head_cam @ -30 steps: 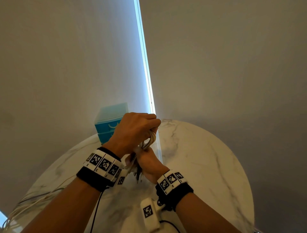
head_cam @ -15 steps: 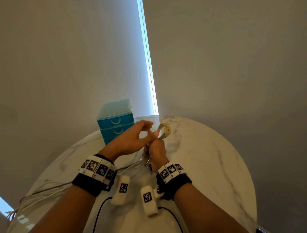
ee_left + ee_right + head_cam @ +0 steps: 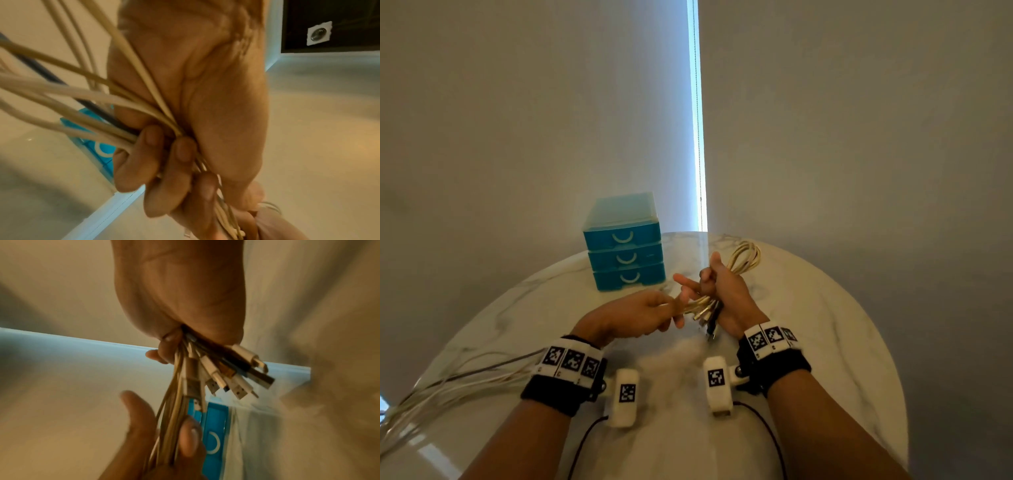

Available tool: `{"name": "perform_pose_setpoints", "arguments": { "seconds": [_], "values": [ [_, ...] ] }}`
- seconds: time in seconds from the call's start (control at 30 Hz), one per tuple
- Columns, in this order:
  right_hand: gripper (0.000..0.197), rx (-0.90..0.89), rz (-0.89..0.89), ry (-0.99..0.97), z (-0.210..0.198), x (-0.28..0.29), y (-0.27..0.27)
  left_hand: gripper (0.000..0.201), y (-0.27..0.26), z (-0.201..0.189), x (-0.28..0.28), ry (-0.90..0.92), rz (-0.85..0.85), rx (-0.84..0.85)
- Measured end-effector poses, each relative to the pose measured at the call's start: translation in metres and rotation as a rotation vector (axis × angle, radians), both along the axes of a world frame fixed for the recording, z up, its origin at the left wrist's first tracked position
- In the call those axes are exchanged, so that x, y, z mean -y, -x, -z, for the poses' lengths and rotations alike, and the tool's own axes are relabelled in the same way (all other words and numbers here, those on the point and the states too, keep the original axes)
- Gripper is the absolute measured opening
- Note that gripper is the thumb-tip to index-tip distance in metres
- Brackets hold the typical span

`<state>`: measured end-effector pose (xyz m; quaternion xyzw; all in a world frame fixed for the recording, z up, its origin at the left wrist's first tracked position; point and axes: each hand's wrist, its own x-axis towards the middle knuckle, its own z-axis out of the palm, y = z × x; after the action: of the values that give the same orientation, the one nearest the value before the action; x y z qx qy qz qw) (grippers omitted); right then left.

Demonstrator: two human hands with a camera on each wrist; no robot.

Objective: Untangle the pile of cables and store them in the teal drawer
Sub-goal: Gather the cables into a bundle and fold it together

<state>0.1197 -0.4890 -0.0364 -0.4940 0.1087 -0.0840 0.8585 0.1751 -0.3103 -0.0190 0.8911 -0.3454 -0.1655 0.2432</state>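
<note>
On a round marble bench (image 3: 808, 342) before grey walls, we clench the cables (image 3: 702, 306) in both the left hand (image 3: 633, 315) and right hand (image 3: 726, 291), near the closed teal drawers (image 3: 625, 257).

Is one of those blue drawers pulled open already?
No, all three fronts of the teal drawer unit sit flush and closed in the head view.

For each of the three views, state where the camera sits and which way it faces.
Head: worn on the head, facing forward and down at the marble table, both forearms, teal drawer unit.
Left wrist: along the left hand, gripping the cables.
Right wrist: along the right hand, gripping the cables' plug ends.
Shared: all show cables and drawer unit.
</note>
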Motion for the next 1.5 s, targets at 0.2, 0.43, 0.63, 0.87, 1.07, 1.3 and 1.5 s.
{"name": "perform_pose_setpoints", "arguments": {
  "seconds": [0.2, 0.43, 0.63, 0.87, 1.07, 1.3, 1.5],
  "values": [
    [0.056, 0.104, -0.028, 0.021, 0.0, -0.014, 0.001, 0.063, -0.01, 0.014, -0.013, 0.213, -0.024, 0.038],
    [0.056, -0.024, 0.118, -0.153, 0.006, -0.03, -0.001, 0.054, -0.004, 0.016, -0.019, 0.161, -0.018, 0.047],
    [0.055, -0.202, 0.447, -0.021, -0.002, -0.018, -0.012, 0.063, 0.006, 0.014, -0.016, 0.121, -0.058, -0.075],
    [0.056, -0.184, 0.731, 0.243, 0.002, -0.002, -0.015, 0.065, 0.007, 0.009, -0.018, 0.031, -0.087, 0.094],
    [0.107, -0.188, 0.624, 0.585, 0.008, -0.004, -0.016, 0.047, -0.003, 0.003, -0.027, 0.146, -0.119, 0.413],
    [0.108, -0.189, 0.109, 0.545, -0.014, -0.046, 0.002, 0.044, 0.001, -0.007, -0.025, 0.537, -0.021, 0.405],
    [0.107, 0.025, -0.218, 0.221, -0.009, -0.08, 0.001, 0.041, 0.005, -0.004, -0.018, 0.608, -0.122, 0.376]
  ]
}}
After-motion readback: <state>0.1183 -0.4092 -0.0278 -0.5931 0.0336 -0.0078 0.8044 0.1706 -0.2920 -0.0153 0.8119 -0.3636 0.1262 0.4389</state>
